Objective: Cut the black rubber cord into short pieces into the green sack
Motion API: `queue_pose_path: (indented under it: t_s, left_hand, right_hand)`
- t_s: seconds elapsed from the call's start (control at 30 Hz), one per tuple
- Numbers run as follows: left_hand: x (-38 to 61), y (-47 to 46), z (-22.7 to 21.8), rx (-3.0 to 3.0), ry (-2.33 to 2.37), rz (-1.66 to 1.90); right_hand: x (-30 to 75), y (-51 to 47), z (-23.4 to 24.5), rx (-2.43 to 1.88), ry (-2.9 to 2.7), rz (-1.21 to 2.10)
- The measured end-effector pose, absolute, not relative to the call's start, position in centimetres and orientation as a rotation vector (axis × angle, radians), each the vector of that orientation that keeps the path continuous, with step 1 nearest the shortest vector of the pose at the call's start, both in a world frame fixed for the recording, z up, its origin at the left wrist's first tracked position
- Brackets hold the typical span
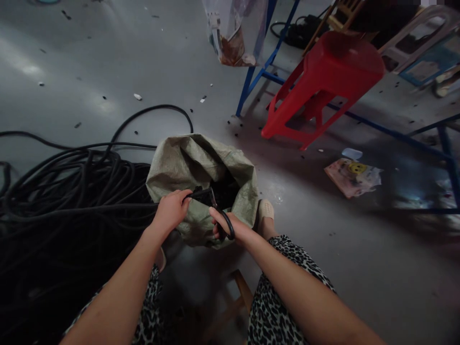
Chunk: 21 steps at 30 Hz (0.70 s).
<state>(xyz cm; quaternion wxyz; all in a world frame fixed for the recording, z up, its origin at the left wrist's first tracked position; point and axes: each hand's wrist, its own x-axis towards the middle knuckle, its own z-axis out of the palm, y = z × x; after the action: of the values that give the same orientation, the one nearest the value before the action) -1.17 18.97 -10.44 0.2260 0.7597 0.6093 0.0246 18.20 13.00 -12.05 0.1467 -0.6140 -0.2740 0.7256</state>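
My left hand (170, 209) is closed on a black rubber hose (132, 206) that comes in from the pile on the left. The hose's end sticks out past my fingers over the mouth of a greenish woven sack (168, 163). In my right hand (230, 223) is a pair of scissors (228, 223) with black handles, my fingers wrapped round them. Their blades stand across the hose end. Inside the sack lie dark pieces (227, 189), too dim to make out singly.
A big heap of black hose (82, 182) covers the floor at left. A red plastic stool (338, 62) stands at upper right beside a blue metal frame (247, 91). From the frame hangs a clear plastic bag (237, 33). A printed packet (354, 177) and small black bits lie about the floor.
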Motion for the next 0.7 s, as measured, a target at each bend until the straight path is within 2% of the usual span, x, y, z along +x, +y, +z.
queue_pose_path:
  t_s: [0.7]
  left_hand:
    - [-0.73,18.67,-9.45,2.116,1.545,-0.036]
  right_hand:
    - [18.26,13.1,-11.73,-1.756,-0.885,2.063]
